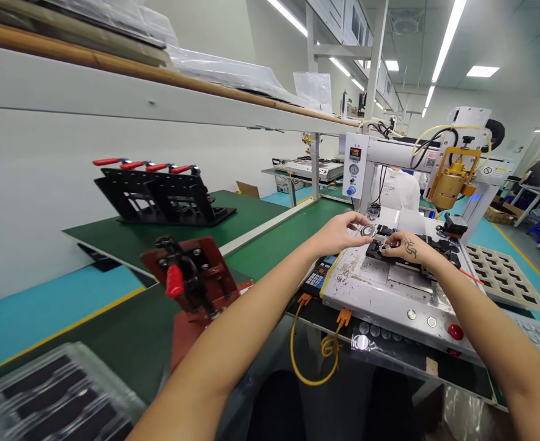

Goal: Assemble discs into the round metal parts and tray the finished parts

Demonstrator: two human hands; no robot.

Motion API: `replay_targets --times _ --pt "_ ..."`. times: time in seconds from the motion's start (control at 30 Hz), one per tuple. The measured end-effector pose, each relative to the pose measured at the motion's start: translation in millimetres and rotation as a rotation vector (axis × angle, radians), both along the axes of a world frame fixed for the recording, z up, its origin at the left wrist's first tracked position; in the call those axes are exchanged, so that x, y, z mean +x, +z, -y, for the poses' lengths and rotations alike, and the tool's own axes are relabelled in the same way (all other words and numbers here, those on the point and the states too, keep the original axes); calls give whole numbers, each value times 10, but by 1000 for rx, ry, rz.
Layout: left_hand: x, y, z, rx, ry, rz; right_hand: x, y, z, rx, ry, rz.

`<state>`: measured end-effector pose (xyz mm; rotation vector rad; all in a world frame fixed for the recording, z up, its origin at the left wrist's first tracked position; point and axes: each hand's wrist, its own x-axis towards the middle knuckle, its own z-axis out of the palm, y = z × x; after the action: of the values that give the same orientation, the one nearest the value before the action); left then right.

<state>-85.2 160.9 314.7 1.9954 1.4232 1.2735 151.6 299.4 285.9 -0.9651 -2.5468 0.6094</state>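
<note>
Two bare hands work over a black fixture (408, 254) on a white machine base (380, 294).

Nearest, well short of the fixture and cut off by the lower left corner, a clear plastic tray (54, 392) holds dark strips too blurred to identify. Between it and the fixture stands a red clamp jig (191, 282). At the fixture's left end the left hand (343, 231) pinches a small clear ring (368, 231) in its fingertips, fingers mostly closed. The right hand (401, 245) rests curled on the fixture; whether it grips anything cannot be made out. Right of the fixture a beige tray (504, 275) shows rows of dark pockets, contents unclear. Beyond the fixture hangs a brass dispensing head (451, 180).
</note>
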Motion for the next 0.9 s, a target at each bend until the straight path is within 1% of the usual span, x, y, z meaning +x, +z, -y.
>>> replay_targets --times 0.17,0.33,0.47,0.57,0.63,0.67,0.73,0.77,0.8,0.83,0.9 --pt "-96 -156 309 -6 0 34 -48 -36 -9 35 27 62" --pt "-120 -312 618 19 34 65 -41 -98 -13 158 3 88" --pt "29 -348 856 23 52 84 -77 -95 11 226 -31 105" --pt "252 -380 1034 25 65 113 -14 -47 194 274 -61 73" --pt "407 -450 1177 27 53 131 161 -20 438 332 -93 -17" --pt "474 -503 1257 26 45 136 298 -21 594 368 -108 -92" --pt "578 -635 1423 20 48 129 654 -77 947 443 -148 -297" --pt "615 -706 1502 17 59 118 862 -141 1127 461 -195 -377" --pt "645 -776 1574 12 70 105 1080 -233 1297 462 -284 -416" --pt "671 -839 1635 4 79 89 1300 -350 1448 469 -404 -442" --pt "720 -934 1722 -8 90 59 1713 -641 1660 465 -658 -476"
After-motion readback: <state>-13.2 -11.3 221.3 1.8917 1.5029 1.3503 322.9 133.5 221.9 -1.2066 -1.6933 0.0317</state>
